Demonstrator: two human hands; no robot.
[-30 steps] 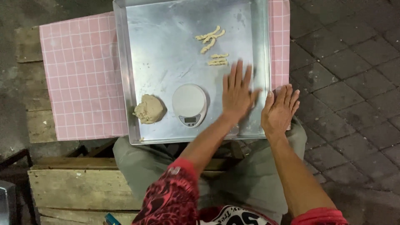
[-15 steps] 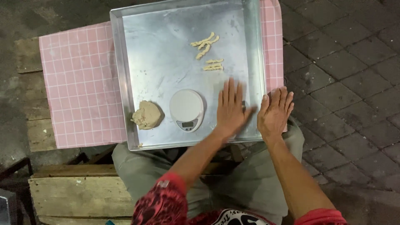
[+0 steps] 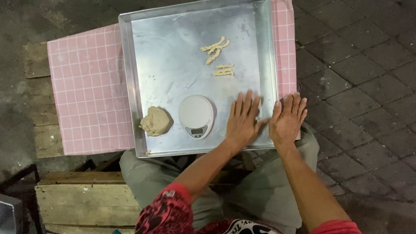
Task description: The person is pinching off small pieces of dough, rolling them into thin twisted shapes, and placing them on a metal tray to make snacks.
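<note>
The large square silver metal tray (image 3: 173,56) is lying flat on a pink checked cloth (image 3: 91,91) spread over a weathered wooden counter (image 3: 37,60); its sides are running nearly square to the view, turned only slightly so that the far edge is rising toward the right. The left hand (image 3: 243,119) is lying palm down on the tray floor near the near right corner, its fingers (image 3: 247,104) stretched flat, close together and pointing away from the person, gripping nothing. The right hand (image 3: 288,119) is lying just beside it over the tray's right rim, its fingers likewise spread flat and pointing away, holding nothing; whether anything is lying under either palm cannot be told. The two hands are sitting side by side, thumbs nearly meeting.

A round white kitchen scale with a small display (image 3: 196,116) is standing on the tray just left of the left hand. Further left, near the tray's left wall, a pale beige lump of dough (image 3: 156,121) is resting, apart from the scale. Toward the far right part of the tray, several short pale rolled dough sticks (image 3: 215,48) are lying in a loose cluster, their long axes slanting up to the right, with two more sticks (image 3: 223,70) below them lying almost crosswise, side by side. Dark paving stones (image 3: 359,65) are covering the ground to the right
</note>
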